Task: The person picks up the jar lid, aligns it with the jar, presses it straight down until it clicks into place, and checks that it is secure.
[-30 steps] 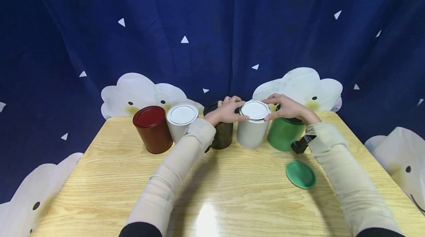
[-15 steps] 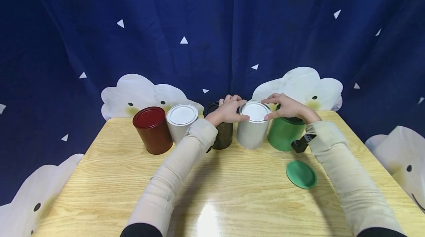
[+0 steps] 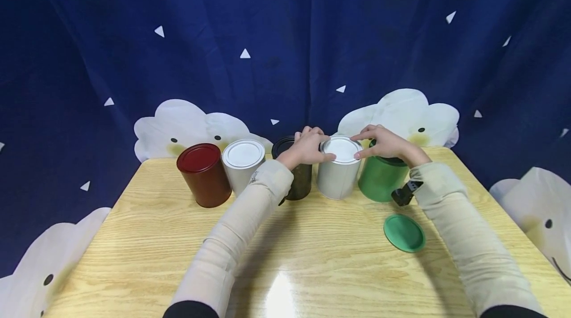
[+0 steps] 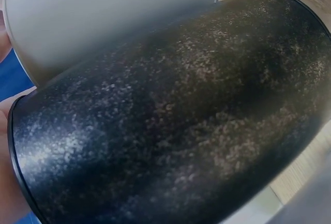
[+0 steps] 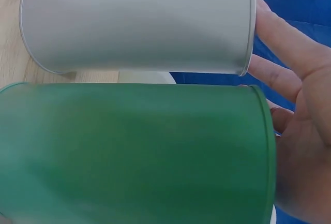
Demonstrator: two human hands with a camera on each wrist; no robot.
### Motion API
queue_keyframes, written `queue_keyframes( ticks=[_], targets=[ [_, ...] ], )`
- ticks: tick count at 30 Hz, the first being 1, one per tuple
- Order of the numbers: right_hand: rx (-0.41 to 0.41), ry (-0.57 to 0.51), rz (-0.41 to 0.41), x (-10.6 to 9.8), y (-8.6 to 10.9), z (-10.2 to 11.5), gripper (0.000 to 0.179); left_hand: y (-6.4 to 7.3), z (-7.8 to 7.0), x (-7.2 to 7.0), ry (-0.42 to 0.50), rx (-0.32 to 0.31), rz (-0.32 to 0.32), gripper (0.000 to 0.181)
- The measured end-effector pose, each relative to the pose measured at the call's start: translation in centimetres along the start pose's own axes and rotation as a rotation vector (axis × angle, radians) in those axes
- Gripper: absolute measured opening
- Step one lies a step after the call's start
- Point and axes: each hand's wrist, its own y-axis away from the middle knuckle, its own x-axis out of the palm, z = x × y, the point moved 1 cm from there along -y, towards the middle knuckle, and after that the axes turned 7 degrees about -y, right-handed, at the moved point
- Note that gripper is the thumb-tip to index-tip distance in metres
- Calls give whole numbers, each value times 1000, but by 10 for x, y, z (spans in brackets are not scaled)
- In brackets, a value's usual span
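Near the middle of the row, a white paint can (image 3: pixel 337 182) stands upright, its white lid (image 3: pixel 342 148) level on top. My left hand (image 3: pixel 308 148) touches the lid's left side, thumb at the front edge and fingers farther back. Across from it, my right hand (image 3: pixel 383 143) rests thumb and forefinger, spread and fairly straight, at the lid's right edge. Beneath my left hand is a speckled black can (image 4: pixel 170 115). A green can (image 5: pixel 134 146) stands under my right hand, its dark inside partly showing in the head view.
A dark red can (image 3: pixel 207 184) and another white can (image 3: pixel 243 154), both lidded, are farther left. Nearer on the wooden table (image 3: pixel 330 268), a green lid (image 3: pixel 403 233) lies flat before the green can. A blue curtain (image 3: pixel 285 35) hangs behind the row.
One second ago the white lid sat slightly raised, with a dark gap at its front; now it lies flush on the can. Both hands have stayed at its edges.
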Motion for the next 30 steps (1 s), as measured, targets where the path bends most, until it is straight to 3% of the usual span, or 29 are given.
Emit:
queue_keyframes(
  ticks=[13, 21, 30],
  targets=[
    [30, -10, 18, 3, -1, -3, 57, 0, 0, 2, 33, -12, 1, 58],
    [-38, 34, -44, 3, 3, -3, 51, 0, 5, 0, 69, -2, -53, 48],
    [-3, 18, -48, 5, 3, -5, 52, 0, 6, 0, 80, 0, -49, 44]
  ],
)
